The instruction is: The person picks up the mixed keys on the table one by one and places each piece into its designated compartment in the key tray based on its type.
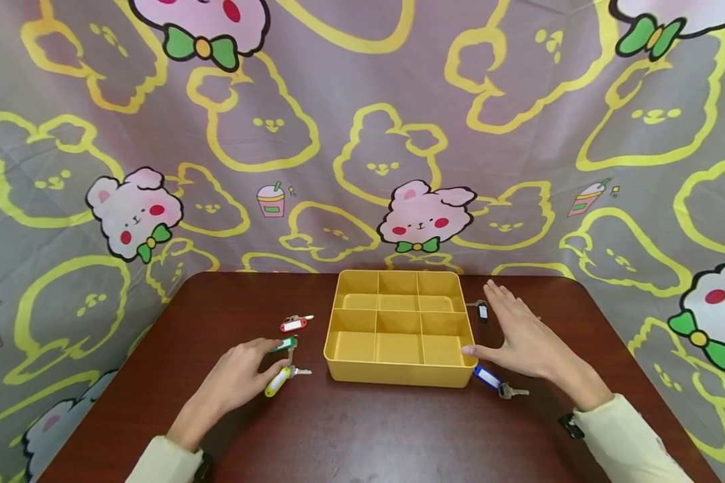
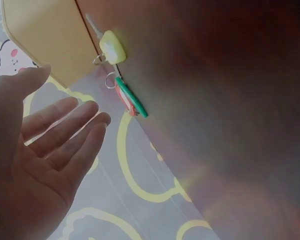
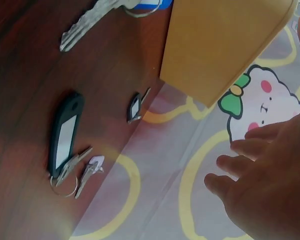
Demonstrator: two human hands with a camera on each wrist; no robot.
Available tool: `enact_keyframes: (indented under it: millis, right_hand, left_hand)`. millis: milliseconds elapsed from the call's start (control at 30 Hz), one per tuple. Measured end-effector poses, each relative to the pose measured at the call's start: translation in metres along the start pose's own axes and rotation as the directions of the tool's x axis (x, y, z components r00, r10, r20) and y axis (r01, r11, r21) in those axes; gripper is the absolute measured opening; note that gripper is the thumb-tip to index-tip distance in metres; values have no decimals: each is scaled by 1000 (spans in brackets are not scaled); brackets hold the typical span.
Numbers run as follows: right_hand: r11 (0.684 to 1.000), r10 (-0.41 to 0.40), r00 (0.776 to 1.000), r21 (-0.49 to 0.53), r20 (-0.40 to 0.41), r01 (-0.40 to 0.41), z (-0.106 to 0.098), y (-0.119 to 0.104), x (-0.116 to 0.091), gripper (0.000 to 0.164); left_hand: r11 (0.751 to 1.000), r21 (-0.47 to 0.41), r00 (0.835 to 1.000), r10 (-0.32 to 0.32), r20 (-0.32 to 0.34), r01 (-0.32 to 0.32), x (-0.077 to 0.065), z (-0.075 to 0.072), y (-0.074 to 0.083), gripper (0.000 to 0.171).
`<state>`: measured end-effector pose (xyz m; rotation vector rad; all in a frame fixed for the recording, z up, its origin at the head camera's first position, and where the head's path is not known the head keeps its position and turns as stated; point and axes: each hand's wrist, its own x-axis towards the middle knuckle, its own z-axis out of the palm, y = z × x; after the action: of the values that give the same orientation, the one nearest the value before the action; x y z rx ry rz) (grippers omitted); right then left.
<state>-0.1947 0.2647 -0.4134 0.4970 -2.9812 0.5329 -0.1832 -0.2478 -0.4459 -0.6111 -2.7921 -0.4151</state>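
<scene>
My left hand hovers left of the yellow divided box, fingers relaxed and holding nothing. In the head view its fingers overlap the green key tag; the left wrist view shows a gap between fingertips and tags. The yellow key tag with its key lies close to the thumb, and the red key tag lies farther back. My right hand, fingers extended and thumb apart, hangs by the box's right wall, thumb overlapping the rim. Nearest it are the blue key tag and a small black key tag.
The box has two rows of three compartments with bare floors. In the right wrist view another black key tag lies beside a key with a pale purple head. A patterned cloth hangs behind the dark wooden table.
</scene>
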Motion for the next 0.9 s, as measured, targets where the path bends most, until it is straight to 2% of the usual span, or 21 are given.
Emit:
enact_keyframes:
  millis: [167, 400, 633, 900]
  right_hand:
    - [1000, -9, 1000, -13, -3, 9, 1, -4, 0, 129]
    - [1000, 18, 1000, -3, 19, -18, 4, -14, -5, 129]
    - [1000, -20, 1000, -6, -3, 20, 9, -17, -3, 127]
    - [999, -48, 999, -17, -3, 48, 13, -21, -3, 130]
  left_hand:
    - [999, 31, 999, 36, -16, -35, -2, 5, 4, 33]
    - [996, 66, 998, 61, -12, -60, -5, 11, 8, 29]
    - [994, 75, 996, 84, -38, -81, -5, 12, 9, 25]
    - [993, 86, 997, 80, 0, -80, -4, 10, 13, 29]
